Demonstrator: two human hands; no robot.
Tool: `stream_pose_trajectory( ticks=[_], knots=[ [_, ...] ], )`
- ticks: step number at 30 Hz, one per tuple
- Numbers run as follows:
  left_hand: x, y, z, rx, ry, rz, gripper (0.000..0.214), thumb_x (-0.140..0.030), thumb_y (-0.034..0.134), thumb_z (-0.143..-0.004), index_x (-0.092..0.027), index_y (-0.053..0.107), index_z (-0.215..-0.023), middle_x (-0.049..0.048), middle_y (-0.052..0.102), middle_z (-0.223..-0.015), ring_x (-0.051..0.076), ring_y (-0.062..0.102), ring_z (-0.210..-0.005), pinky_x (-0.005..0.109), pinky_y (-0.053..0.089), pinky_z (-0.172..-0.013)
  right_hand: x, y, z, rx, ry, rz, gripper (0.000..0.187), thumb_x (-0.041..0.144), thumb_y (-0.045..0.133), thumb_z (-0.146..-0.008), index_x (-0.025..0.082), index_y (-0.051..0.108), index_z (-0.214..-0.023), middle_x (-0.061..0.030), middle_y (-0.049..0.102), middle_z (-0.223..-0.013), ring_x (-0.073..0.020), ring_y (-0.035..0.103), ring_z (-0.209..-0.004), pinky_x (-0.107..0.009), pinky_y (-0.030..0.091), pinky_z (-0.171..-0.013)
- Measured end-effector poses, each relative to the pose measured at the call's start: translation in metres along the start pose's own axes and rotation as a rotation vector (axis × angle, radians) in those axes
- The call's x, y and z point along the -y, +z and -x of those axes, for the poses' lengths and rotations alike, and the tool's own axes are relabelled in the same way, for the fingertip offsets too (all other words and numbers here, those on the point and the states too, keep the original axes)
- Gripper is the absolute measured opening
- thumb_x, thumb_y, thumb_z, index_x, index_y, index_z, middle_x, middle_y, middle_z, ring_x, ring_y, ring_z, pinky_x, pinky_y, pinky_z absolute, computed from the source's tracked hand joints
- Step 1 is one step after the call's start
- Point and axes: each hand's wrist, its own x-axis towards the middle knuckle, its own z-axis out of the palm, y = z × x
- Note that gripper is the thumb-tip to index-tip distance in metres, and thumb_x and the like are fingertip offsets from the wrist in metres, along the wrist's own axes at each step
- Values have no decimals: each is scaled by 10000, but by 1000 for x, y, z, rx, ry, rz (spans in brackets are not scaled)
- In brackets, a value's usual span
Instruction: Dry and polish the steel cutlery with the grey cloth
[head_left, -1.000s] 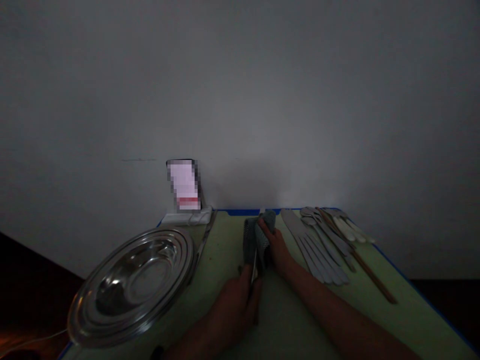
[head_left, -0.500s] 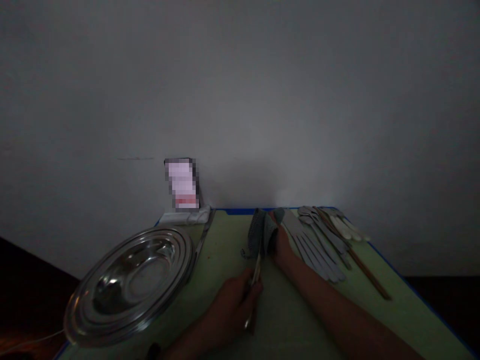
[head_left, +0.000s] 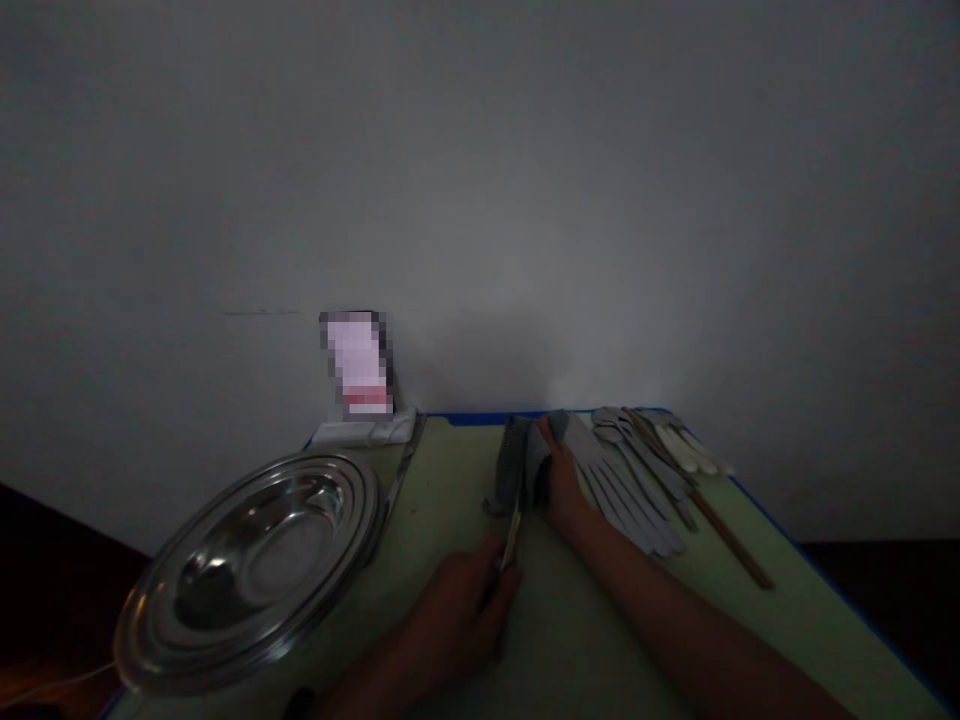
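My left hand is closed around the near part of a slim, shiny metal utensil, which points away from me. Its far end runs into a folded grey cloth, so its kind stays hidden. Ahead and slightly right, my right hand has its fingers wrapped in this cloth, gripping it around the utensil's far part. Just right of that hand several flat metal pieces of cutlery lie fanned out on the green tabletop. The picture is dark and a little blurred.
Shiny metal dishes are stacked at the left, with a long metal utensil beside them. A phone leans on the wall above a white object. Spoons, brown chopsticks and white-handled cutlery lie right.
Both hands keep their hold, with only a small shift. The utensil's near end, which showed below my left hand, is no longer visible. The whole view has moved slightly.
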Motion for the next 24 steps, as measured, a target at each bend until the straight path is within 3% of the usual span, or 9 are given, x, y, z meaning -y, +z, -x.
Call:
stream_pose_trajectory(
  ticks=[6, 13, 16, 19, 24],
  knots=[
    [-1, -1, 4, 100, 19, 39, 263, -371, 330, -903, -188, 517, -875, -8, 582, -623, 139, 544, -567, 213, 378, -546, 0, -5, -12, -104, 13, -110, 526, 687, 443, -682, 199, 599, -803, -11, 625, -657, -166, 578, -628, -263, 427, -539],
    [9, -1, -7, -74, -40, 242, 306, -407, 344, -886, -171, 537, -923, 51, 629, -854, 189, 577, -815, 252, 434, -750, 4, 12, 15, -20, -48, 61, 395, 546, 621, -640, 166, 547, -564, 31, 480, -489, -119, 433, -500, -245, 332, -480],
    [10, -2, -10, -169, -60, 268, 318, -400, 358, -875, -155, 544, -956, 94, 629, -978, 229, 551, -961, 304, 400, -874, 6, 19, 28, 59, -67, 252, 428, 562, 593, -659, 174, 490, -508, 38, 428, -474, -106, 387, -488, -244, 306, -469],
    [10, -2, -11, -180, -72, 293, 322, -390, 366, -873, -155, 537, -1012, 94, 634, -997, 230, 562, -942, 311, 409, -864, 7, 21, 33, 86, -75, 343, 445, 590, 556, -672, 172, 503, -527, 22, 458, -515, -117, 415, -528, -244, 329, -492],
    [11, 2, -9, -152, -37, 279, 290, -397, 393, -878, -171, 546, -978, 54, 641, -891, 200, 583, -832, 276, 435, -782, 7, 16, 25, 58, -17, 202, 463, 618, 565, -651, 159, 557, -589, 0, 519, -545, -133, 462, -538, -251, 364, -504]
  ],
)
